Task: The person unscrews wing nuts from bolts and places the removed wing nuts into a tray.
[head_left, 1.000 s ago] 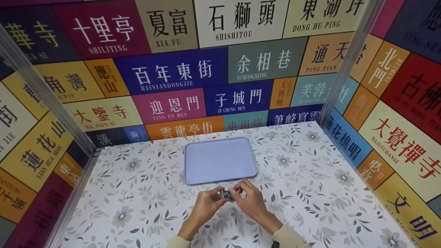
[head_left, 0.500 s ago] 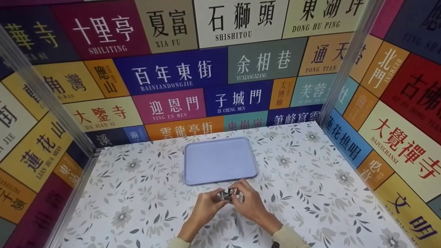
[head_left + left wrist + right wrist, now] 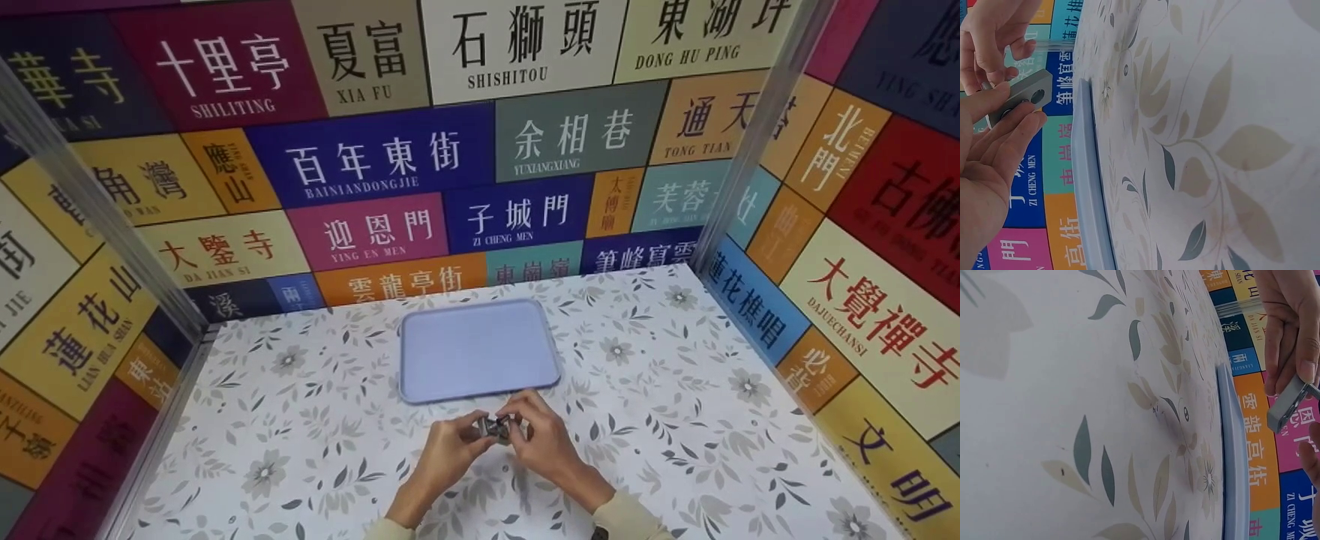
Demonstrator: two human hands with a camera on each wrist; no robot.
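Both hands meet above the table in front of the tray. My left hand [image 3: 448, 442] pinches a small grey metal block [image 3: 1041, 85] between thumb and fingers; a round hole shows at its end in the left wrist view. Opposite it, my right hand [image 3: 545, 442] has its thumb and fingers curled at the block's other side, around a small dark metal piece. In the right wrist view a threaded screw [image 3: 1313, 390] sticks out beside the block, near the left thumb. Its far end is cut off by the frame edge.
A light blue rectangular tray [image 3: 480, 349] lies just beyond the hands. The table [image 3: 315, 420] has a white leaf-and-flower cover. Walls [image 3: 375, 150] of coloured signs stand behind and at both sides, with clear corner strips.
My right hand's fingers have shifted slightly around the small metal piece, close against the block. The left hand stays nearly still, holding the block. The tray has not moved.
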